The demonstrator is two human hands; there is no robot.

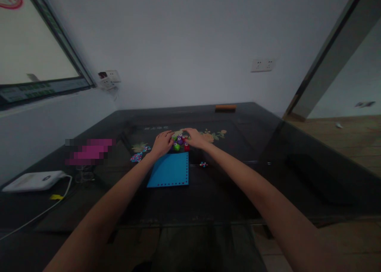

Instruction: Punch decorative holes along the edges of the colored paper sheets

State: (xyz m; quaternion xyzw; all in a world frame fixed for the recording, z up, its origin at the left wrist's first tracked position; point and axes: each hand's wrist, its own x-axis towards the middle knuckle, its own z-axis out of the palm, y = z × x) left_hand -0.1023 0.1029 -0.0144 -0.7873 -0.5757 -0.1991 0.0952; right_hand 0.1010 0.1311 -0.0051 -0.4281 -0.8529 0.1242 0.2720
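Observation:
On the black table, my left hand (162,144) and my right hand (195,137) curve around a cluster of small round toys with big eyes. Among them are a purple toy (179,140), a green toy (176,147) and a red toy (186,147). Each hand touches or nearly touches the cluster's side, fingers bent loosely and stretched forward. Just in front lies a blue sheet (170,170) with holes along its right and near edges. Small pink, blue and white pieces (137,157) sit left of my left hand. Another little multicoloured cluster (203,164) lies below my right wrist.
The black table (238,200) has a printed flower pattern. At its left are a white device (34,181) with a cable and a blurred pink item (92,149). An orange-brown bar (225,107) lies at the back edge. A dark flat object (318,178) rests on the right.

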